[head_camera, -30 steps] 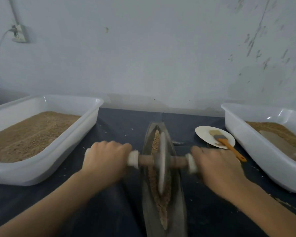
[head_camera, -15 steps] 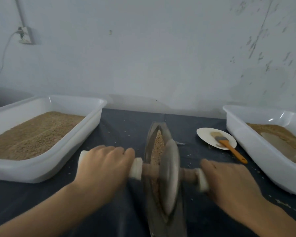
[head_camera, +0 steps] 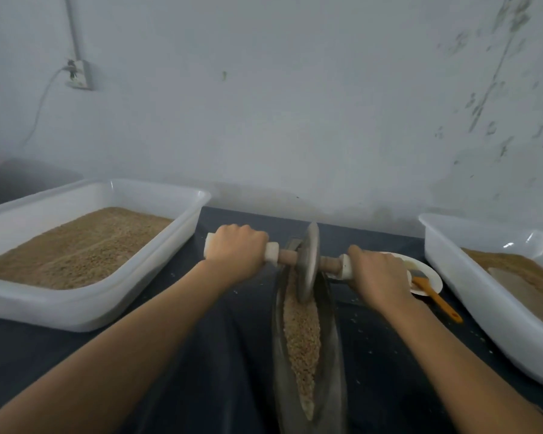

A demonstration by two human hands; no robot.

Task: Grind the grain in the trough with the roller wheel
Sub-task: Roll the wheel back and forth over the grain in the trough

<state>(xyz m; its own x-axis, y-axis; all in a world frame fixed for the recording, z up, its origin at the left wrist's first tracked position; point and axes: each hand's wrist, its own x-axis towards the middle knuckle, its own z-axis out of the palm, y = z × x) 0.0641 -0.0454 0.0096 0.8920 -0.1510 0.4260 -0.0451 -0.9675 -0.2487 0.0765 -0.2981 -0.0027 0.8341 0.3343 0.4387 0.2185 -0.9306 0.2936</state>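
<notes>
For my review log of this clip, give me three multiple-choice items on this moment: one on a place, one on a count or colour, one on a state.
1. Where in the trough does the roller wheel stand?
A. far end
B. near end
C. lifted out of it

2. What colour is the brush handle by the paper plate?
A. blue
B. orange
C. green

3. What is the left hand doing?
A. lying flat on the table
B. gripping the wheel's axle handle
C. scooping grain

Key: 1 A, the wheel sits by the far tip with grain lying nearer; 2 B, the handle is plainly orange; 3 B, the fingers curl round the white grip, as the right hand does on its side.
</notes>
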